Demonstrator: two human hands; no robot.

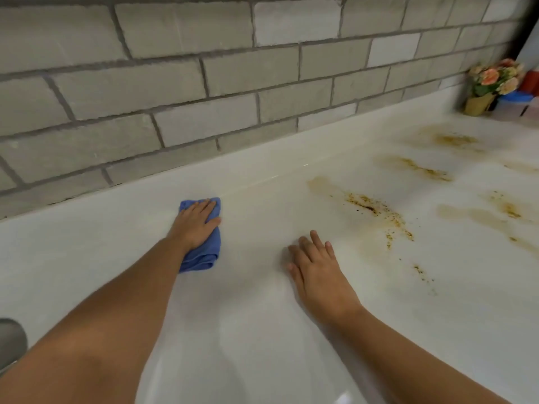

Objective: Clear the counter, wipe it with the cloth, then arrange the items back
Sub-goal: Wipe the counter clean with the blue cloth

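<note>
Two bare forearms reach in from the near edge over a pale, glossy table (262, 330), and at the lower left corner a grey rounded object (11, 339) pokes in, too cut off to tell what it is. Farther along, the person's right grip (318, 272) lies palm down on the bare surface, wide and holding nothing, its fingers (316, 240) straight and slightly spread. To its left and farther back, the left grip (195, 225) is also wide, laid flat on a folded blue cloth (204, 255), its fingers (204, 207) stretched out along the fabric and pressing it down rather than curling round it. That cloth sits on the table left of the middle, close to the raised back lip where the surface meets a wall of grey bricks (204, 83); a bunched end of it sticks out beside the wrist. Off to the right of the right grip, well apart from the cloth, yellow-brown stains (370, 208) streak the surface in several patches, with dark specks scattered through them. In the far right corner stands a small pot of pink and orange flowers (493, 80) against the wall, and just beside it a container with a blue lid (513, 97) and something red (532, 80) behind, too blurred to name.
</note>
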